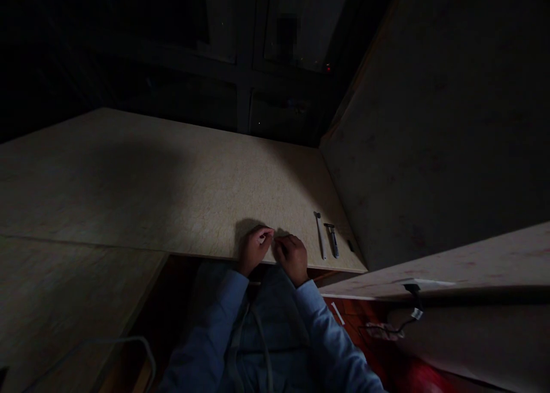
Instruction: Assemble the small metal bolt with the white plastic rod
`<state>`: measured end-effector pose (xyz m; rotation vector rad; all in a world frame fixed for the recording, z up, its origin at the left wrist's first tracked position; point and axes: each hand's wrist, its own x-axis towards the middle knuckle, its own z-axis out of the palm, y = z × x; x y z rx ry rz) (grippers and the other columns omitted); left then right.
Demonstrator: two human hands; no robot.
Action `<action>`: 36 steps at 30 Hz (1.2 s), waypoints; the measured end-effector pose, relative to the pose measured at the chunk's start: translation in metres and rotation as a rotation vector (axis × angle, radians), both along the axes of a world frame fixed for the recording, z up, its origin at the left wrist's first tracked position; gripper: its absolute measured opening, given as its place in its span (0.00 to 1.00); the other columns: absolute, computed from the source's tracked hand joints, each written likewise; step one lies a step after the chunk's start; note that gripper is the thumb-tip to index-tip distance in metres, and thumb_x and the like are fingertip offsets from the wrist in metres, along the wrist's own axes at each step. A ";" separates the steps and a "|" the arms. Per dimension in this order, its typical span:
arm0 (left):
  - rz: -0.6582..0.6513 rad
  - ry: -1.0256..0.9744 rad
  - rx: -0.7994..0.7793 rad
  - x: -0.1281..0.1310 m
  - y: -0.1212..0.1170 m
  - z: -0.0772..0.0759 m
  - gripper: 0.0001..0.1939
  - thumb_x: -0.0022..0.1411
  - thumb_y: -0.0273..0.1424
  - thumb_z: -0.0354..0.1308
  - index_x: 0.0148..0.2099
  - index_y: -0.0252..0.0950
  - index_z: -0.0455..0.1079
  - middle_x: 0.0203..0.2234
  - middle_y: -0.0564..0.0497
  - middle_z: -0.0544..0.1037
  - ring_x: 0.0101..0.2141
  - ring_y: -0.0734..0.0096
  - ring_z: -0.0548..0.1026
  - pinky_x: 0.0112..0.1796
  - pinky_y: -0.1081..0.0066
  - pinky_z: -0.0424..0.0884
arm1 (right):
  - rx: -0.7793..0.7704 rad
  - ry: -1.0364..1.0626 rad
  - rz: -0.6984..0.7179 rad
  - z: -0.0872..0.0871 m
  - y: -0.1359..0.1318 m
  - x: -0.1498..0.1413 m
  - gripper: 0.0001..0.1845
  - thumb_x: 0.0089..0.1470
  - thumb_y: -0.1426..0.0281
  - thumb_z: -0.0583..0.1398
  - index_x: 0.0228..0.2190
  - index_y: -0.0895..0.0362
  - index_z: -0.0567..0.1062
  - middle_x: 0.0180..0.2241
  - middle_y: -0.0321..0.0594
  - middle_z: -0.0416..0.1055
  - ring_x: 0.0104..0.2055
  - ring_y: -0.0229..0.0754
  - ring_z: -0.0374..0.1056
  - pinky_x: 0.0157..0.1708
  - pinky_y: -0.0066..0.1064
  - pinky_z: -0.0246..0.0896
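Over the front edge of the pale counter (206,181), my left hand (255,250) is closed in a pinch, thumb and forefinger curled together. My right hand (293,256) faces it, fingers also pinched, with the fingertips of both hands nearly meeting. Whatever lies between them is too small and dim to make out. To the right of my right hand, a long light-handled tool with a dark head (321,237), resembling a toothbrush, lies on the counter. Beside it is a razor (333,242) with a dark handle. A small black piece (350,246) lies further right.
A wall (429,152) rises along the counter's right side, and a dark window (244,61) stands behind it. Below right, a black plug with a cable (412,289) sits at the wall. A white strip (337,313) lies on the reddish floor. A pale cable (146,344) loops at lower left.
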<state>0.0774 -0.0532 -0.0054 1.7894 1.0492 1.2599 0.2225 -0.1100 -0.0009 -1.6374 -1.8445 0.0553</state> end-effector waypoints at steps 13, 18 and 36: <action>0.001 0.029 -0.016 0.000 0.001 -0.003 0.08 0.63 0.29 0.56 0.40 0.37 0.77 0.34 0.47 0.82 0.35 0.68 0.79 0.38 0.70 0.74 | 0.016 0.023 0.007 -0.002 0.000 0.000 0.12 0.60 0.73 0.57 0.38 0.56 0.80 0.34 0.45 0.76 0.38 0.47 0.70 0.39 0.36 0.64; -0.004 0.041 -0.010 0.000 0.001 -0.003 0.08 0.63 0.28 0.55 0.39 0.37 0.77 0.34 0.47 0.82 0.36 0.68 0.79 0.39 0.70 0.74 | 0.014 0.033 0.014 -0.004 0.000 0.001 0.11 0.59 0.73 0.58 0.39 0.57 0.81 0.35 0.46 0.76 0.38 0.48 0.71 0.40 0.36 0.64; 0.015 0.108 0.047 -0.004 0.004 -0.001 0.10 0.63 0.32 0.55 0.39 0.38 0.78 0.35 0.47 0.83 0.37 0.66 0.80 0.40 0.69 0.76 | 0.011 0.039 0.040 -0.004 0.004 -0.001 0.09 0.59 0.72 0.59 0.37 0.55 0.81 0.33 0.44 0.77 0.39 0.45 0.71 0.41 0.35 0.64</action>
